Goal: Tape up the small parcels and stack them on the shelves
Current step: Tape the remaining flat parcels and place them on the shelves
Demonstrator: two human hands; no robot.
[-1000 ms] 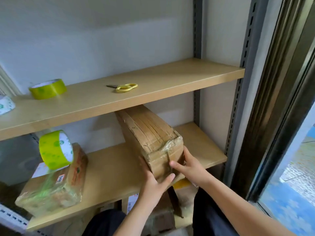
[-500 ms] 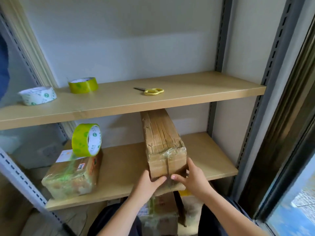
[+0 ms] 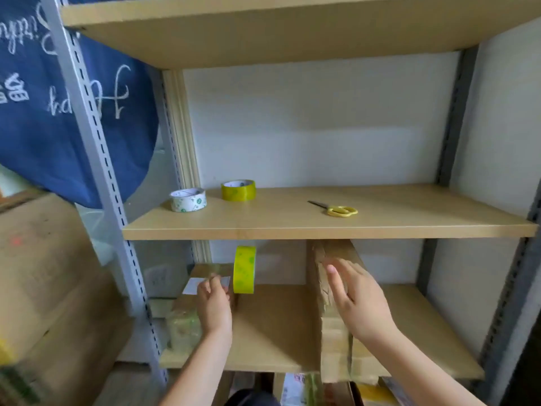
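Resting on tall parcel (image 3: 333, 317): right hand (image 3: 355, 297); writing unreadable.

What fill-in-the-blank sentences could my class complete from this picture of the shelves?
1. The scissors on the middle shelf have ____ handles.
2. The number of tape rolls lying flat on that shelf is ____.
3. The green tape roll on the lower shelf stands on its ____.
4. The right hand lies against the tall ____ parcel.

Missing words: yellow; two; edge; cardboard
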